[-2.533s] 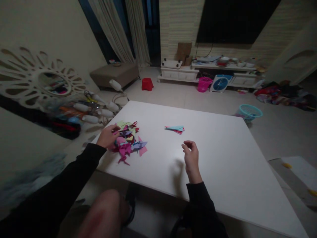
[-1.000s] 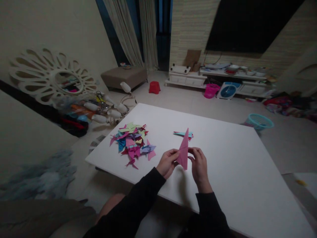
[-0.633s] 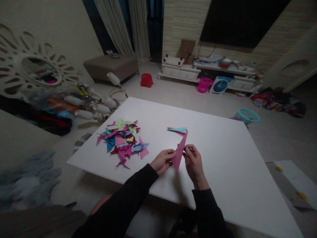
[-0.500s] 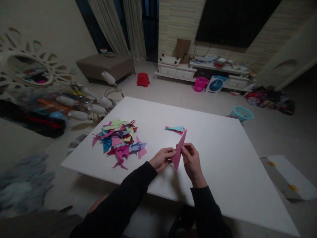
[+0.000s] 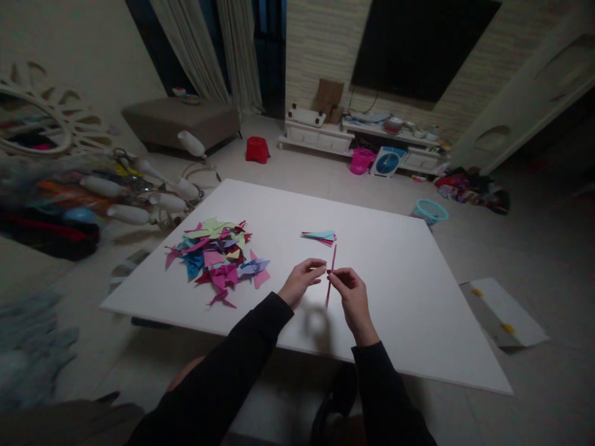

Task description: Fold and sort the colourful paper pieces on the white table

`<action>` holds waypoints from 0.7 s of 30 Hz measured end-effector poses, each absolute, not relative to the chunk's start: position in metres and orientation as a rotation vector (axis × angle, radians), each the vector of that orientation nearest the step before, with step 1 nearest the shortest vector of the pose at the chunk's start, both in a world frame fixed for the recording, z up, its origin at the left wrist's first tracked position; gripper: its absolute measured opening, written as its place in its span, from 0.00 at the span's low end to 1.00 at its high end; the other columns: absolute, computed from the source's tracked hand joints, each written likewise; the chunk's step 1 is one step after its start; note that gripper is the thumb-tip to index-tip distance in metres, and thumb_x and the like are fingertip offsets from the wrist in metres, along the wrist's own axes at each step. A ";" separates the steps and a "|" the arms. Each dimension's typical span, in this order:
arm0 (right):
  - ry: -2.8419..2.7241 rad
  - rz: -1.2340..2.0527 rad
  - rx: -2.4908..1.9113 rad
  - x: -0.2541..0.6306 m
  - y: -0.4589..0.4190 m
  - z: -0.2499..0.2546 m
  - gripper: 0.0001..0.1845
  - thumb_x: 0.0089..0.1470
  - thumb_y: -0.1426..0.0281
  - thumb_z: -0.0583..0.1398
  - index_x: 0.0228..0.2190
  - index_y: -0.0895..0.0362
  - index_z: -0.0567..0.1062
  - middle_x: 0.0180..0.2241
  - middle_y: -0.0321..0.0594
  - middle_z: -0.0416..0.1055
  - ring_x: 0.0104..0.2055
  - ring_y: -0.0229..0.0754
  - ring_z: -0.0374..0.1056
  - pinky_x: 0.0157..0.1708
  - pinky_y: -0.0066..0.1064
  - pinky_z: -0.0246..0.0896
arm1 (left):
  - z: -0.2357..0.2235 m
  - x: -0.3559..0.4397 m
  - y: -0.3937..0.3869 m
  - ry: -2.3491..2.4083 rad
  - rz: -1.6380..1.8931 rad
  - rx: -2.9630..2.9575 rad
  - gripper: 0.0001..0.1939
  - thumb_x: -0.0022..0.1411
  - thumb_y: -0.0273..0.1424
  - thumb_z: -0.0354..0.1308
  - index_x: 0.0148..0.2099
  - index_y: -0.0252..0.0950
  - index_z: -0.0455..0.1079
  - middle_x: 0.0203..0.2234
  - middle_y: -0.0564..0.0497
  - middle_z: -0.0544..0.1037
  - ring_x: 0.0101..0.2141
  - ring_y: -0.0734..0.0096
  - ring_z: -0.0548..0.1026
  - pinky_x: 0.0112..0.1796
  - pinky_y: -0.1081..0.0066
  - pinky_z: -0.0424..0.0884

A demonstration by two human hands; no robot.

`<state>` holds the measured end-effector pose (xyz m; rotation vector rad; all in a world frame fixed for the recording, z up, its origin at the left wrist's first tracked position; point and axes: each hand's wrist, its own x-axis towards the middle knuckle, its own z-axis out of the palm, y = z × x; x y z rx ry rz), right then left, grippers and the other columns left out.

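Note:
Above the near part of the white table (image 5: pixel 409 297), my right hand (image 5: pixel 351 297) pinches a folded pink paper piece (image 5: pixel 330 279), which shows edge-on as a thin upright strip. My left hand (image 5: pixel 301 282) hovers just left of it with fingertips curled toward the paper; whether they touch it I cannot tell. A heap of folded coloured paper pieces (image 5: pixel 216 260) lies to the left of my hands. A small stack of flat folded papers, light blue on top (image 5: pixel 320 236), lies just beyond my hands.
Left of the table on the floor stands a lamp fixture with white bulbs (image 5: pixel 153 198) amid clutter. Farther off are a brown ottoman (image 5: pixel 181 121), a red stool (image 5: pixel 257 150), a pink basket (image 5: pixel 359 161), a teal basket (image 5: pixel 430 212) and a TV shelf (image 5: pixel 362 133).
My left hand took a pink piece from the heap and brought it before me, where both hands held it. It has since turned edge-on, and my left hand has eased away from it.

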<state>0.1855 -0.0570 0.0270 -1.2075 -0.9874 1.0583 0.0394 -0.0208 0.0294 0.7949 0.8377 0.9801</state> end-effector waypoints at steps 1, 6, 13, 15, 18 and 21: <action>-1.012 1.076 -1.217 0.185 -0.057 0.026 0.13 0.45 0.61 0.72 0.31 0.53 0.78 0.32 0.39 0.78 0.37 0.43 0.72 0.39 0.36 0.67 | 0.028 0.039 -0.019 0.822 0.984 0.810 0.19 0.51 0.39 0.71 0.44 0.36 0.77 0.42 0.46 0.78 0.44 0.65 0.74 0.44 0.68 0.68; -1.116 1.176 -1.191 0.180 -0.052 0.024 0.12 0.48 0.60 0.71 0.31 0.54 0.79 0.32 0.38 0.77 0.35 0.43 0.72 0.38 0.36 0.68 | 0.023 0.035 -0.010 0.756 0.982 0.813 0.21 0.48 0.39 0.74 0.41 0.31 0.79 0.38 0.44 0.80 0.40 0.66 0.76 0.47 0.66 0.68; -1.181 0.959 -1.305 0.180 -0.033 0.038 0.12 0.52 0.58 0.67 0.33 0.54 0.79 0.36 0.41 0.77 0.39 0.46 0.71 0.39 0.38 0.66 | 0.019 0.028 0.011 0.797 1.105 0.758 0.19 0.46 0.39 0.75 0.36 0.30 0.79 0.33 0.46 0.81 0.33 0.69 0.75 0.40 0.70 0.69; -1.259 0.696 -1.325 0.178 -0.041 0.057 0.08 0.54 0.60 0.66 0.31 0.52 0.78 0.33 0.40 0.75 0.38 0.46 0.69 0.39 0.40 0.65 | 0.019 0.027 0.013 0.826 1.125 0.737 0.20 0.45 0.39 0.75 0.36 0.30 0.78 0.33 0.47 0.81 0.32 0.70 0.75 0.38 0.70 0.69; -1.455 0.473 -1.161 0.169 -0.084 0.095 0.02 0.50 0.64 0.67 0.28 0.46 0.77 0.25 0.37 0.71 0.31 0.46 0.66 0.35 0.44 0.63 | 0.020 0.026 0.012 0.856 1.122 0.727 0.22 0.44 0.41 0.75 0.37 0.30 0.79 0.33 0.46 0.81 0.32 0.69 0.75 0.37 0.70 0.69; -1.653 0.585 -1.132 0.155 -0.154 0.128 0.04 0.49 0.59 0.63 0.29 0.33 0.77 0.21 0.34 0.67 0.29 0.49 0.67 0.33 0.48 0.65 | 0.021 0.025 0.008 0.864 1.122 0.702 0.23 0.42 0.41 0.76 0.35 0.29 0.78 0.31 0.47 0.81 0.30 0.70 0.74 0.36 0.71 0.68</action>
